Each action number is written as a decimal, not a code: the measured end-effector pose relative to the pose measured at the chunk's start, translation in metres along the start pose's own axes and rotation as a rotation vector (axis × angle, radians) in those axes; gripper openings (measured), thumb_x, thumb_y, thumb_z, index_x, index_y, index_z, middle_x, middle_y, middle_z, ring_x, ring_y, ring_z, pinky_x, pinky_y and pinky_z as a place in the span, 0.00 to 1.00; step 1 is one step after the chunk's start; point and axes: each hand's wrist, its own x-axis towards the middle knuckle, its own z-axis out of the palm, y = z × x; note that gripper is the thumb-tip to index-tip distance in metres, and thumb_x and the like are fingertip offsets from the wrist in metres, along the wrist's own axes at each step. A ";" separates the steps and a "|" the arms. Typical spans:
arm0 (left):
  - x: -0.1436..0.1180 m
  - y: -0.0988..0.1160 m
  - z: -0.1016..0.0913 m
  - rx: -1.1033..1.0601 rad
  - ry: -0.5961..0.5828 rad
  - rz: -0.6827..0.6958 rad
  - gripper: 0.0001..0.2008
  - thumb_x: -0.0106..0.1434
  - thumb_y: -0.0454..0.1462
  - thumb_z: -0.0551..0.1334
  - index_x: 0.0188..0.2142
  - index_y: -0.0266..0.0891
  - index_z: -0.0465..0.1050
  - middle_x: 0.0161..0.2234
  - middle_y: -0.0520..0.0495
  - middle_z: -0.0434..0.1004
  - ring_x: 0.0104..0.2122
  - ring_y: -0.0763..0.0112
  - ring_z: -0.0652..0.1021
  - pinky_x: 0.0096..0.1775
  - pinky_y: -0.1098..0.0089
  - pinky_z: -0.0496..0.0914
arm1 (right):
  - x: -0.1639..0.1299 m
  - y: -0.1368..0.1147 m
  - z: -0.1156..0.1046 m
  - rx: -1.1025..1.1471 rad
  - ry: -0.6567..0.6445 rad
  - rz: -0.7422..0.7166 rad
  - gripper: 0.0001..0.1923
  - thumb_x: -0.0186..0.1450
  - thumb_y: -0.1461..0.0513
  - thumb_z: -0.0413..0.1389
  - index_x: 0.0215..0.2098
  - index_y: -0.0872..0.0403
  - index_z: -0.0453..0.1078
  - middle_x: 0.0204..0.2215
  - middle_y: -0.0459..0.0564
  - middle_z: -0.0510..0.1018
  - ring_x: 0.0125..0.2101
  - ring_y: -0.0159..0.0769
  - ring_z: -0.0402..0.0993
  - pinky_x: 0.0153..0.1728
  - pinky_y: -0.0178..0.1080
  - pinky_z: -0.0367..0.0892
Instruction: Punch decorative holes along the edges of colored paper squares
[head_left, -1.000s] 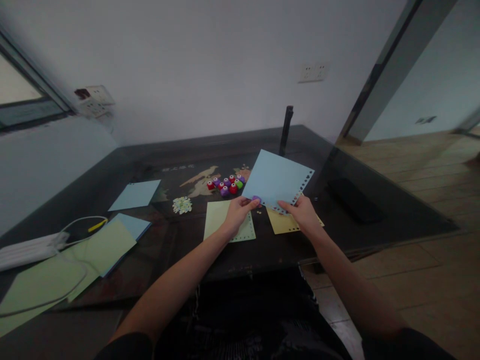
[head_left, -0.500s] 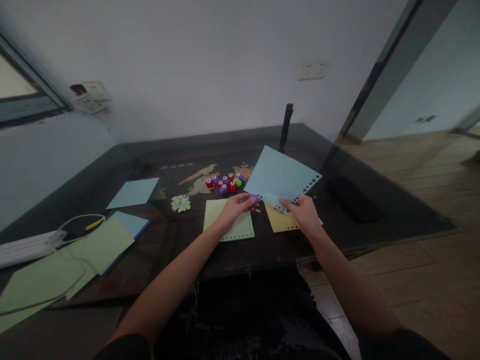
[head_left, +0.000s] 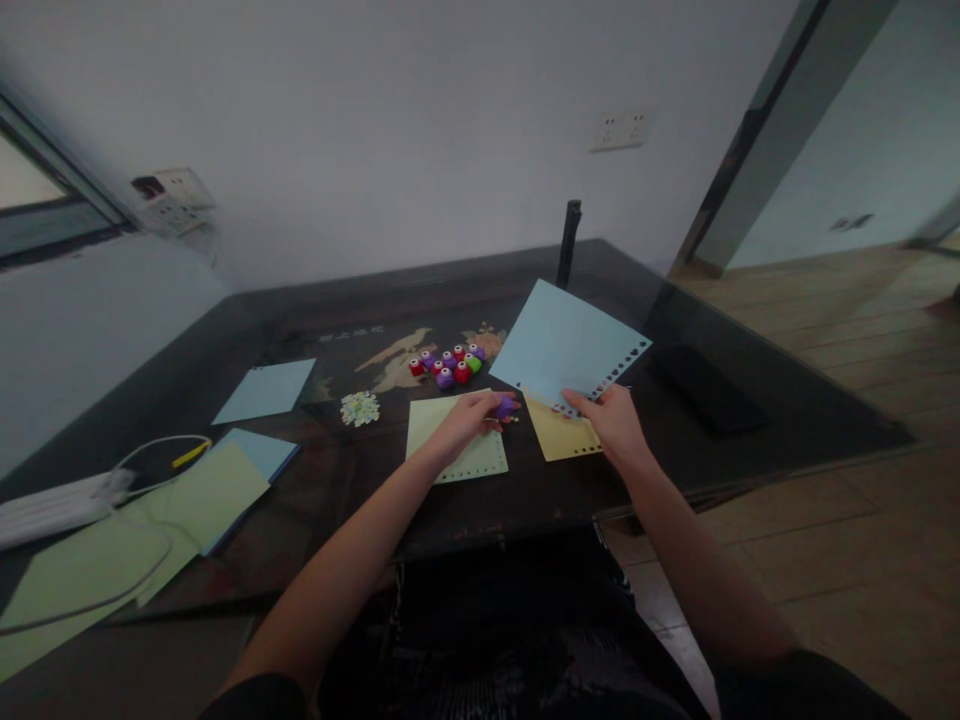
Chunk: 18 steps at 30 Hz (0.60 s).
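Observation:
My right hand (head_left: 615, 420) pinches the near edge of a light blue paper sheet (head_left: 564, 345) and holds it tilted above the dark table (head_left: 750, 440); its right edge shows a row of punched holes. My left hand (head_left: 469, 415) grips a small purple paper punch (head_left: 506, 406) just left of the sheet's lower corner, apart from the paper. Under the hands lie a light green sheet (head_left: 450, 440) with a punched edge and a yellow sheet (head_left: 559, 435).
A cluster of small coloured punches (head_left: 448, 367) sits behind the green sheet, with a heap of punched bits (head_left: 360, 408) to its left. More blue (head_left: 264, 390) and green sheets (head_left: 187, 495) lie at the left, beside a white power strip (head_left: 52, 500) with cable. A black post (head_left: 568, 243) stands behind.
My left hand has drawn the purple punch off the blue sheet's edge and lowered it. My right hand has swung the sheet slightly to the right.

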 end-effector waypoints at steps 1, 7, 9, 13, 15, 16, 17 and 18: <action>0.001 -0.001 0.000 0.023 0.002 0.004 0.13 0.56 0.40 0.61 0.38 0.39 0.79 0.41 0.39 0.79 0.33 0.66 0.77 0.30 0.69 0.68 | 0.000 0.001 0.000 0.000 -0.001 0.000 0.18 0.51 0.57 0.63 0.38 0.58 0.74 0.40 0.56 0.80 0.42 0.48 0.76 0.40 0.48 0.72; 0.001 -0.002 -0.001 0.117 0.006 0.038 0.15 0.57 0.42 0.59 0.39 0.38 0.79 0.39 0.40 0.79 0.31 0.67 0.75 0.29 0.71 0.66 | 0.000 0.002 -0.002 -0.010 -0.003 -0.004 0.21 0.52 0.56 0.63 0.41 0.58 0.74 0.41 0.57 0.79 0.42 0.48 0.76 0.42 0.48 0.72; 0.001 -0.001 -0.001 0.142 0.013 0.050 0.15 0.58 0.42 0.59 0.39 0.38 0.79 0.38 0.40 0.79 0.31 0.68 0.75 0.29 0.71 0.66 | -0.001 0.000 -0.002 0.005 -0.005 0.008 0.21 0.51 0.56 0.63 0.41 0.58 0.74 0.41 0.56 0.79 0.41 0.47 0.76 0.43 0.48 0.71; 0.000 0.001 -0.002 0.244 0.018 0.062 0.16 0.58 0.43 0.58 0.40 0.38 0.79 0.37 0.41 0.78 0.30 0.68 0.74 0.29 0.71 0.65 | -0.002 -0.005 -0.001 0.041 -0.010 0.030 0.20 0.51 0.57 0.63 0.40 0.58 0.74 0.41 0.56 0.79 0.41 0.47 0.77 0.43 0.48 0.71; 0.001 0.001 -0.002 0.333 0.025 0.074 0.17 0.58 0.42 0.57 0.41 0.37 0.78 0.35 0.42 0.78 0.27 0.70 0.73 0.29 0.70 0.66 | -0.003 -0.006 -0.001 0.055 -0.012 0.039 0.20 0.51 0.58 0.63 0.40 0.58 0.74 0.40 0.57 0.80 0.40 0.47 0.77 0.42 0.48 0.71; 0.001 0.001 -0.002 0.379 0.032 0.085 0.17 0.58 0.42 0.57 0.42 0.37 0.77 0.35 0.42 0.78 0.26 0.71 0.72 0.29 0.70 0.66 | -0.003 -0.006 -0.001 0.060 -0.010 0.043 0.20 0.51 0.58 0.63 0.40 0.59 0.74 0.40 0.57 0.80 0.39 0.47 0.77 0.42 0.48 0.71; 0.001 0.001 -0.002 0.424 0.036 0.099 0.17 0.58 0.41 0.56 0.42 0.36 0.77 0.35 0.42 0.77 0.26 0.71 0.72 0.30 0.69 0.67 | -0.003 -0.006 -0.001 0.062 -0.007 0.045 0.20 0.51 0.58 0.63 0.40 0.59 0.74 0.40 0.57 0.80 0.39 0.47 0.77 0.42 0.48 0.71; 0.002 0.002 -0.003 0.466 0.039 0.115 0.17 0.59 0.41 0.56 0.43 0.36 0.76 0.35 0.43 0.77 0.26 0.71 0.72 0.31 0.69 0.67 | -0.003 -0.005 -0.001 0.061 -0.002 0.046 0.20 0.51 0.58 0.63 0.40 0.59 0.75 0.39 0.57 0.80 0.39 0.47 0.77 0.41 0.48 0.71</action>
